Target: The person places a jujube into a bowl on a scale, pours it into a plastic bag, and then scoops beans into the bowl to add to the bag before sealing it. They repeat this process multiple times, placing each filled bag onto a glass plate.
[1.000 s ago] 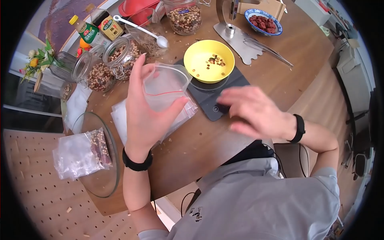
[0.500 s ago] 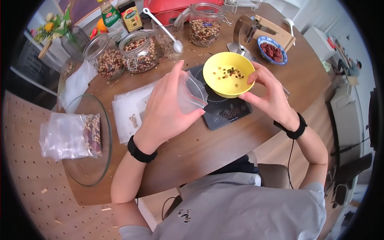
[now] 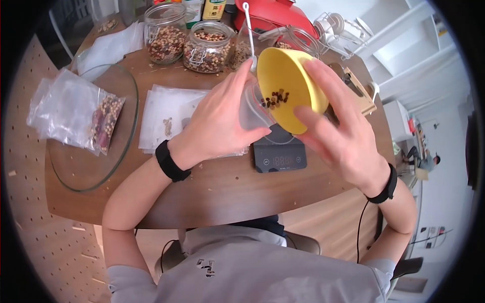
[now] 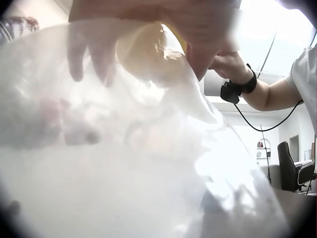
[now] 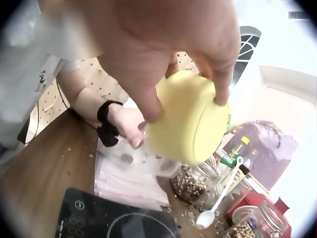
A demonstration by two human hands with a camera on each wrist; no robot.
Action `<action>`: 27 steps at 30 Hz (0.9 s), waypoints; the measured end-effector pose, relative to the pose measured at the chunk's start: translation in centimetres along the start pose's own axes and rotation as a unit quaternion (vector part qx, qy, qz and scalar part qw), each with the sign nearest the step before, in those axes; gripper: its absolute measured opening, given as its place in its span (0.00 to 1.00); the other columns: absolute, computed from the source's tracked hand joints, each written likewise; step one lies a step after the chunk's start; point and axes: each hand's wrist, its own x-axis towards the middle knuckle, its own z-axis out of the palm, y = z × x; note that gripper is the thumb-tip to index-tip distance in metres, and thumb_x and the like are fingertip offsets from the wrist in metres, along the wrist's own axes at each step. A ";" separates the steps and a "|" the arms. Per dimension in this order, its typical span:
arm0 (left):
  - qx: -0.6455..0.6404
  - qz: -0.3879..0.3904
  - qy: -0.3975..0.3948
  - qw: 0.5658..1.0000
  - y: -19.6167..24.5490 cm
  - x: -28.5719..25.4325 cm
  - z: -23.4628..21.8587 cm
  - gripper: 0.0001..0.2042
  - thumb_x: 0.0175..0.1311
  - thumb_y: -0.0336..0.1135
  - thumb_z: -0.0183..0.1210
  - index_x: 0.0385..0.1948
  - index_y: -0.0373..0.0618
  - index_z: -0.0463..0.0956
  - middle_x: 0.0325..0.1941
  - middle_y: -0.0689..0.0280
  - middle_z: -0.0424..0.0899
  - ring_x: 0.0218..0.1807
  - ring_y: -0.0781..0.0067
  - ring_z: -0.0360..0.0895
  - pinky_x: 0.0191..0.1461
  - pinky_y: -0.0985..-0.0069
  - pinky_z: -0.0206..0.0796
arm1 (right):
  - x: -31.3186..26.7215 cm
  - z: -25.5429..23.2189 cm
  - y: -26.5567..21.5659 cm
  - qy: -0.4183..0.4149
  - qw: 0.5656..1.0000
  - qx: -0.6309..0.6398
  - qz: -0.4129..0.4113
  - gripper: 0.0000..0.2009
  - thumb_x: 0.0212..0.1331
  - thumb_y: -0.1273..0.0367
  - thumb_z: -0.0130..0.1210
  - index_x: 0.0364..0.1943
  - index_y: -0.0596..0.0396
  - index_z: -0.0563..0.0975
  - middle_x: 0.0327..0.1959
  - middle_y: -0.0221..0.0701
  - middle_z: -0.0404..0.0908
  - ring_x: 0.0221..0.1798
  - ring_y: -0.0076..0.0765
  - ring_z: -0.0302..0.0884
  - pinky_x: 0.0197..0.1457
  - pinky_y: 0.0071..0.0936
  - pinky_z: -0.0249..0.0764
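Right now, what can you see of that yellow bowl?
The yellow bowl is small, round and smooth, seemingly plastic. The right hand grips it from outside, off the black digital scale, tipped toward the clear bag in the left hand. Dark and tan grains lie inside. Whether bowl and bag touch is unclear.

Both forearms reach over the table's near edge (image 3: 222,224); left hand (image 3: 214,116) and right hand (image 3: 343,134) face each other, fingers curved.
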 end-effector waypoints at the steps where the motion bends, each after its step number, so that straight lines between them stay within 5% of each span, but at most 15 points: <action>1: -0.018 0.005 0.012 1.000 -0.1 0.1 0.0 0.53 0.46 0.33 0.78 0.76 0.37 0.51 0.69 0.48 0.72 0.72 0.50 0.71 0.74 0.62 0.64 | -0.3 -0.1 0.2 -0.001 0.999 -0.027 -0.046 0.22 0.43 0.74 0.73 0.46 0.54 0.79 0.70 0.55 0.69 0.70 0.69 0.70 0.68 0.53 0.75; 4: -0.027 0.034 0.013 0.999 0.0 0.3 -0.5 0.53 0.47 0.33 0.77 0.77 0.37 0.50 0.71 0.49 0.71 0.74 0.51 0.68 0.76 0.62 0.60 | -0.7 1.5 0.5 0.079 0.985 -0.088 -0.124 0.14 0.43 0.76 0.67 0.35 0.50 0.77 0.66 0.44 0.77 0.66 0.54 0.77 0.62 0.41 0.83; 8: -0.062 0.032 0.007 0.998 0.1 0.2 -0.1 0.54 0.48 0.33 0.77 0.77 0.37 0.50 0.69 0.49 0.72 0.72 0.51 0.70 0.75 0.60 0.60 | -2.4 1.5 0.8 0.088 0.993 -0.052 -0.061 0.14 0.46 0.76 0.70 0.36 0.53 0.77 0.68 0.45 0.74 0.66 0.56 0.77 0.62 0.44 0.82; 14: -0.011 0.037 -0.004 0.999 0.3 0.0 -0.2 0.54 0.47 0.32 0.77 0.77 0.38 0.50 0.62 0.51 0.76 0.63 0.54 0.76 0.68 0.62 0.67 | -5.7 2.6 1.9 0.039 0.949 0.109 0.294 0.17 0.46 0.72 0.77 0.38 0.58 0.80 0.68 0.52 0.71 0.63 0.52 0.79 0.62 0.40 0.80; 15: 0.000 0.040 0.000 0.999 0.2 0.0 -0.2 0.54 0.46 0.32 0.77 0.77 0.38 0.50 0.62 0.51 0.76 0.63 0.54 0.76 0.68 0.62 0.68 | -7.5 4.3 2.7 0.061 0.880 0.257 0.394 0.15 0.49 0.71 0.76 0.38 0.59 0.81 0.69 0.50 0.70 0.65 0.45 0.78 0.62 0.37 0.80; 18: 0.019 0.046 0.008 0.999 0.2 -0.1 -0.2 0.54 0.46 0.32 0.77 0.77 0.38 0.51 0.61 0.52 0.77 0.63 0.55 0.77 0.67 0.63 0.69 | -11.0 8.6 2.8 0.084 0.796 0.380 0.463 0.14 0.53 0.70 0.75 0.39 0.59 0.81 0.70 0.47 0.69 0.66 0.40 0.77 0.63 0.35 0.80; 21: 0.016 0.050 0.005 0.999 0.3 -0.4 0.2 0.53 0.46 0.32 0.76 0.76 0.38 0.52 0.61 0.52 0.77 0.62 0.54 0.77 0.67 0.63 0.69 | -12.3 11.6 1.6 0.085 0.775 0.403 0.479 0.14 0.53 0.72 0.75 0.40 0.59 0.81 0.72 0.45 0.67 0.68 0.41 0.75 0.65 0.35 0.79; 24: 0.022 0.064 0.005 0.998 0.7 -0.6 0.7 0.52 0.46 0.31 0.76 0.76 0.38 0.53 0.61 0.53 0.77 0.63 0.52 0.77 0.67 0.61 0.69 | -11.5 11.9 0.8 0.062 0.806 0.378 0.451 0.17 0.51 0.71 0.76 0.44 0.58 0.81 0.72 0.44 0.67 0.70 0.43 0.72 0.67 0.38 0.76; 27: 0.032 0.071 0.000 0.997 0.7 -0.7 0.7 0.52 0.46 0.32 0.75 0.76 0.37 0.53 0.60 0.53 0.77 0.62 0.51 0.77 0.67 0.60 0.68 | -10.8 11.0 2.5 0.069 0.911 0.214 0.346 0.21 0.52 0.68 0.73 0.51 0.56 0.81 0.70 0.42 0.69 0.68 0.44 0.72 0.67 0.39 0.71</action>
